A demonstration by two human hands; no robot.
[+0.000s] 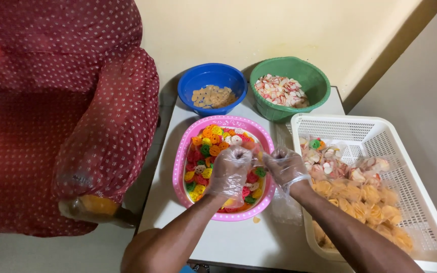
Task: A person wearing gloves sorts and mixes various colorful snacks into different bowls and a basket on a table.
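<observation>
- Head view, nearest you: both forearms reach over the white counter (228, 237), and your left hand (230, 169) and right hand (285, 164), each in a thin clear glove, are fisted tight around the neck of a small clear plastic bag (257, 153) held between them, just above the pink oval tray (180, 162).
- You'll likely find that bag light, soft and slippery under gloves, and its crisp contents would probably crush; grip it at the gathered neck, not the body.
- Loose fryums (209, 146) in red, orange, yellow and green fill the tray.
- Right of it, the white slotted basket (421, 202) holds filled clear packets (352, 189), orange ones nearer, mixed pink-white ones behind. No labels show.
- Farther back sit a blue bowl (198, 81) of pale pieces and a green bowl (312, 76) of pink-white ones.
</observation>
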